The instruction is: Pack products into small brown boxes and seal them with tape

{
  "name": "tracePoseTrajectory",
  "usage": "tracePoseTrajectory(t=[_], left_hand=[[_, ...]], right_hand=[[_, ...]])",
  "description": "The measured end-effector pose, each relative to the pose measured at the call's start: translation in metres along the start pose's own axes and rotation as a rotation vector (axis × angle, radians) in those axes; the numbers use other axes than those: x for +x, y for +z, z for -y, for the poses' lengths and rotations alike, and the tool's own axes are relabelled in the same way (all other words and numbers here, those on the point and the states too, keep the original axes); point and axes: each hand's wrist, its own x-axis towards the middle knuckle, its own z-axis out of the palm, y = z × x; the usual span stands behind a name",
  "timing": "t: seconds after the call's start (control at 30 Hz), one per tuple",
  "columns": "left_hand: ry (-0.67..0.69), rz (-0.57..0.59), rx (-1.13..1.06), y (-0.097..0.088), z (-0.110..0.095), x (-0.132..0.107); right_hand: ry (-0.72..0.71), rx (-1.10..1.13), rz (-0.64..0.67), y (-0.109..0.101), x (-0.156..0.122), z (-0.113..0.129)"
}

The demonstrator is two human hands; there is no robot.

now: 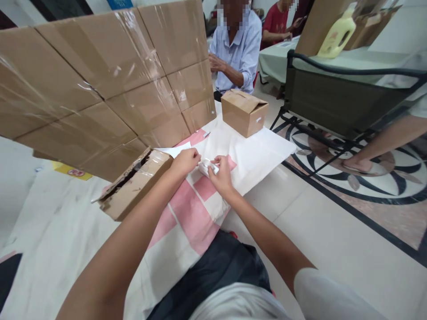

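Note:
Both my hands meet over a pink-and-white cloth (pixel 196 213) spread on the floor. My left hand (pixel 186 161) and my right hand (pixel 220 173) are closed in a pinch on a small white object (pixel 207 166) held between them. I cannot make out what the white object is. An open, flattened-looking cardboard box (pixel 135 186) lies just left of my left hand. A white sheet (pixel 253 151) lies beyond my hands.
A tall taped stack of cardboard boxes (pixel 110 80) stands at the left. A small closed box (pixel 244 112) sits on the sheet ahead. Behind it sits a person in a light blue shirt (pixel 238 53). A folding wagon (pixel 340 98) and another person's leg (pixel 383 142) are at the right.

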Motion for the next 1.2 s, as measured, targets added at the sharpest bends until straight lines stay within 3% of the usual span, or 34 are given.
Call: tracePoseTrajectory(t=[0.2, 0.47, 0.9, 1.2], left_hand=[[-0.159, 0.024, -0.07, -0.006, -0.008, -0.017], [-0.251, -0.124, -0.197, 0.014, -0.008, -0.052], [-0.284, -0.275, -0.405, 0.036, 0.022, -0.062], [-0.359, -0.306, -0.639, 0.058, 0.04, -0.069]], right_hand=[[0.074, -0.038, -0.008, -0.004, -0.009, 0.001], [-0.003, -0.087, -0.02, 0.003, -0.002, 0.0], [0.019, -0.09, -0.022, 0.005, -0.004, -0.003], [0.012, -0.155, -0.019, 0.005, -0.004, -0.001]])
